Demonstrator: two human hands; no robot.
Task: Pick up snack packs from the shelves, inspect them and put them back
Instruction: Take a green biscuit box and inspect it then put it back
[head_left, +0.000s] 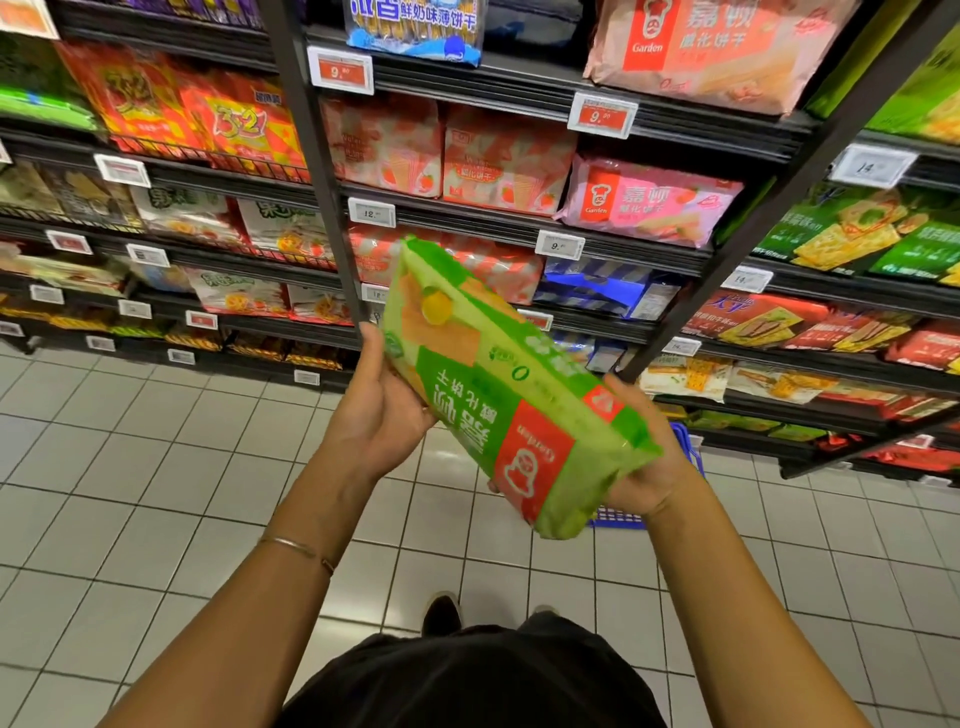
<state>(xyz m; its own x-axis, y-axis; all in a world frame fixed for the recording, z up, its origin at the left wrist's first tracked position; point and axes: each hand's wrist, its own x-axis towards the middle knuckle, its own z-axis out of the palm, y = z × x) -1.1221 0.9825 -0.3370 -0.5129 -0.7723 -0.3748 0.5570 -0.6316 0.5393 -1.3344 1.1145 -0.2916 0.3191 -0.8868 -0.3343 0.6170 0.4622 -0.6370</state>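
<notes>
Held in mid-air before the shelves, above the tiled floor: a green pack, long and pillow-shaped, of glossy crinkled film. Long axis running from upper left, far end toward the shelves, to lower right, near end toward the body; printed face up, its lettering upside down to the camera, red logo panel at the near end, yellow round motif near the far end. Left hand cupping the pack's left edge around the middle, thumb up along the side, fingers curled beneath and mostly hidden. Right hand gripping the near right corner from below and behind, fingers wrapped under the film and largely out of sight. Thin bracelet on the left wrist. Behind, dark metal shelving with slanted uprights, rows of soft film packs in pink, red, orange and green, and small white price tags clipped to the shelf lips. Pink pack with the same logo lying flat on a middle shelf. Blue basket partly visible behind the right hand. Floor of pale square tiles with dark grout; a dark shoe at the bottom.
</notes>
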